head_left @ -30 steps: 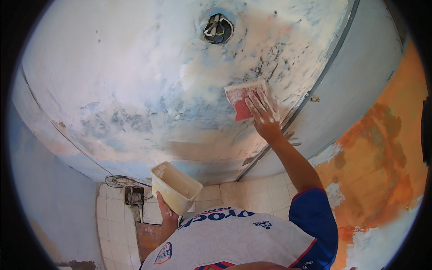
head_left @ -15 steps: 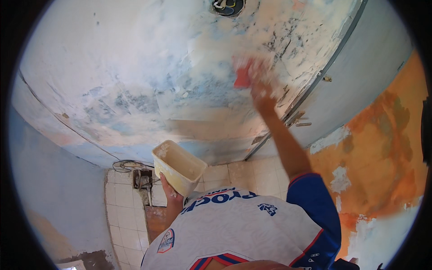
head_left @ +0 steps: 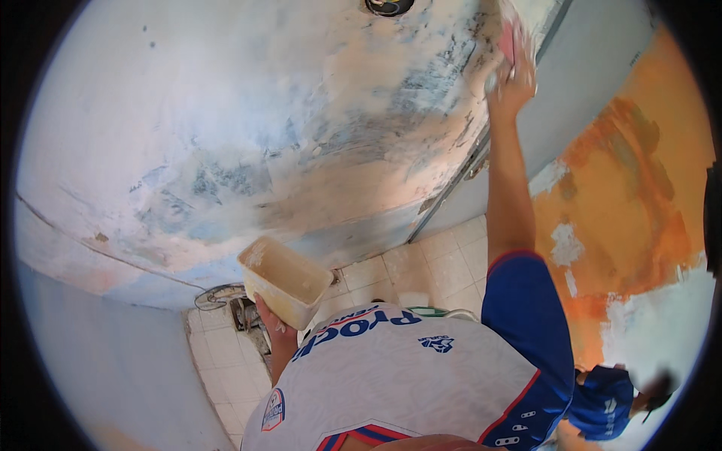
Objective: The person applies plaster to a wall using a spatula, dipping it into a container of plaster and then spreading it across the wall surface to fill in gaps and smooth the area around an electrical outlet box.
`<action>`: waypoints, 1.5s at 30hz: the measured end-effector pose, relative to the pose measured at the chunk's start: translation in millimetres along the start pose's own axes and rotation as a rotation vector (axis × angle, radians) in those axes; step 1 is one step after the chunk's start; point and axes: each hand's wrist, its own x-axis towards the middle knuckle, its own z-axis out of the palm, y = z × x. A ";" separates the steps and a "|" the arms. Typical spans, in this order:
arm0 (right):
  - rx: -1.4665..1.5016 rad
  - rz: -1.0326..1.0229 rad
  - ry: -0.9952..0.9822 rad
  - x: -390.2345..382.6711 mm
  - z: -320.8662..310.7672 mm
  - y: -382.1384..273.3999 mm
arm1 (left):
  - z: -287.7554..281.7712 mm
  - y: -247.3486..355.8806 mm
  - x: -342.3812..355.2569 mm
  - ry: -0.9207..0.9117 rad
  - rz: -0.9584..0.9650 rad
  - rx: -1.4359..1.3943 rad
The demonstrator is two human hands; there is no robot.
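My right hand [head_left: 514, 84] is raised high near the upper right, closed on a red, putty-smeared scraper [head_left: 508, 41] against the patchy white and blue-grey plastered surface [head_left: 226, 120], beside a long grey strip [head_left: 555, 34]. My right arm is stretched out straight. Low in the middle, my left hand [head_left: 274, 322] grips the side of a cream plastic tub [head_left: 301, 274], which has dried pale material on its rim and inner walls. A round hole with wires [head_left: 389, 7] is cut in the plastered surface at the top edge.
An orange-patched wall [head_left: 624, 195] runs down the right, where a person in a blue shirt [head_left: 602, 402] appears at lower right. Pale tiles [head_left: 432, 252] lie beyond my body, with a green-rimmed item [head_left: 425, 311] among them. Loose cables [head_left: 214, 299] hang left of the tub. A bluish wall [head_left: 90, 353] fills the lower left.
My right hand has swept up and to the right with the scraper. The tub has shifted slightly up and left in view. The person in blue has come into view at lower right.
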 end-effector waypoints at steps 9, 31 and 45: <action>-0.076 0.341 -0.520 -240.2 -16.7 -25.1 | -34.0 69.3 7.6 -0.157 -0.094 -0.023; 1.319 1.422 -0.358 -99.8 -127.8 -412.4 | -2.8 154.8 43.7 -0.268 0.062 0.000; 1.143 0.335 -0.716 -65.5 -113.0 -449.9 | -60.6 214.8 5.3 -0.149 0.374 0.093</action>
